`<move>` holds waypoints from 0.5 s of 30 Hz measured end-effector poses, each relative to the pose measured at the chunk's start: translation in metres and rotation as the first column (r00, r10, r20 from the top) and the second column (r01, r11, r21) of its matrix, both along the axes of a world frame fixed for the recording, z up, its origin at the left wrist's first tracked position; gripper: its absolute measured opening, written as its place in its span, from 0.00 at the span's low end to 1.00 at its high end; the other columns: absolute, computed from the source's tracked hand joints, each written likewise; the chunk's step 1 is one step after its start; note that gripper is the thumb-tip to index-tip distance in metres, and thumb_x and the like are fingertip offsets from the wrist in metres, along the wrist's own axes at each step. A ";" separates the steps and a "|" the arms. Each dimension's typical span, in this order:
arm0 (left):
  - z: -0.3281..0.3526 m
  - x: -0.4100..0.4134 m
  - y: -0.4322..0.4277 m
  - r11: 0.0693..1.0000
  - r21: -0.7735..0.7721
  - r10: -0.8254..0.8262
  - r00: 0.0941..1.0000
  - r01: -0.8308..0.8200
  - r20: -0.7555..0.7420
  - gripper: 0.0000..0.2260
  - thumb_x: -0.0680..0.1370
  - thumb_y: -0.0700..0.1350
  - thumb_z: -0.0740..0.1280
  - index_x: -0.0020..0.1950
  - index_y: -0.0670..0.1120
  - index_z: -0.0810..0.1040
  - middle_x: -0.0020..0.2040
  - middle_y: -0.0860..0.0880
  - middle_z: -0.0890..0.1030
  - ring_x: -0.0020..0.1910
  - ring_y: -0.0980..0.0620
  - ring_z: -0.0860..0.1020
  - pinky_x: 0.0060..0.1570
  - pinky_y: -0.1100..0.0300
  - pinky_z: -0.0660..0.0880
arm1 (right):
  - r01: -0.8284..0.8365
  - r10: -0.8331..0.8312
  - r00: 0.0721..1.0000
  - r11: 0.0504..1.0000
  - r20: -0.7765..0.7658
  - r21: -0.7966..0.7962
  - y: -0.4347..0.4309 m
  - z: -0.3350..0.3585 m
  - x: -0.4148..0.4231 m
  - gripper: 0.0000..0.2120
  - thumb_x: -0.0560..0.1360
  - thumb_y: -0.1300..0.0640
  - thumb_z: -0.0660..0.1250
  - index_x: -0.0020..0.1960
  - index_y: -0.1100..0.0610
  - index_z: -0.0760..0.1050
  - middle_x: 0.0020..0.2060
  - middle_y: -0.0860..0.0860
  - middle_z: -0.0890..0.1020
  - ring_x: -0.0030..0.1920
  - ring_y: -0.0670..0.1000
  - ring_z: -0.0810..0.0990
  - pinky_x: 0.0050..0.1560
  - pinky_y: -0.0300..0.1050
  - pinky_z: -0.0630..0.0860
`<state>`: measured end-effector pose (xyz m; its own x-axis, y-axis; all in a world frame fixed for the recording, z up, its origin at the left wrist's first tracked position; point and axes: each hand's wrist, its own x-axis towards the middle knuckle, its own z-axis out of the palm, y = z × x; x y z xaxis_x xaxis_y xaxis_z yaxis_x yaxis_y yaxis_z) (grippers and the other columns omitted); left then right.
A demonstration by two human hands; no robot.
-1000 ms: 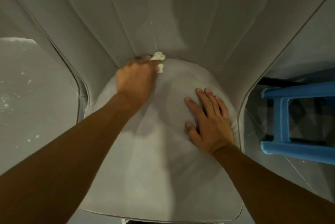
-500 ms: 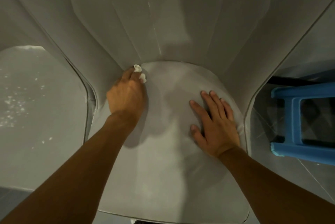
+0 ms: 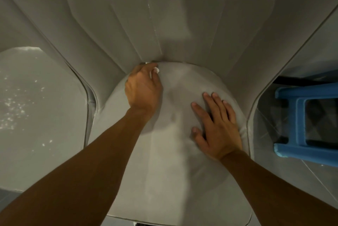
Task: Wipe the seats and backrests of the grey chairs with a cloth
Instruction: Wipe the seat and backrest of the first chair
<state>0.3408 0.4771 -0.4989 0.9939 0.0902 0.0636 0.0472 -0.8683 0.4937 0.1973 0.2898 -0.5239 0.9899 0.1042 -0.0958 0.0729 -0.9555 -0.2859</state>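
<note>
A white cloth [image 3: 155,69] is clenched in the left hand [image 3: 143,86], peeking past its fingertips at the far seat [image 3: 164,171] crease; the right hand [image 3: 217,125] is laid flat, released.

A blue plastic stool [image 3: 309,121] stands on the speckled grey floor [image 3: 36,116] in dim light.

— Where's the small white crumpled cloth [image 3: 156,70]?
— At the back edge of the rounded grey upholstered chair seat [image 3: 164,171], in the crease below its pleated grey backrest [image 3: 182,15]; only scraps show.
</note>
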 end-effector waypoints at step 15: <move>0.002 -0.019 -0.028 0.926 -0.034 -0.376 0.926 0.376 0.002 0.17 0.81 0.49 0.66 0.71 0.50 0.75 0.71 0.49 0.72 0.58 0.48 0.79 0.49 0.52 0.78 | -0.005 0.004 1.000 1.000 -0.014 -0.011 0.000 -0.001 0.000 0.31 0.76 0.41 0.55 0.78 0.49 0.61 0.79 0.56 0.56 0.80 0.57 0.50 0.78 0.58 0.49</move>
<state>0.3215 0.4493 -0.4967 0.9554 -0.2885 0.0626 -0.2776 -0.8058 0.5230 0.1974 0.2897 -0.5248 0.9880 0.1075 -0.1108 0.0733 -0.9583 -0.2761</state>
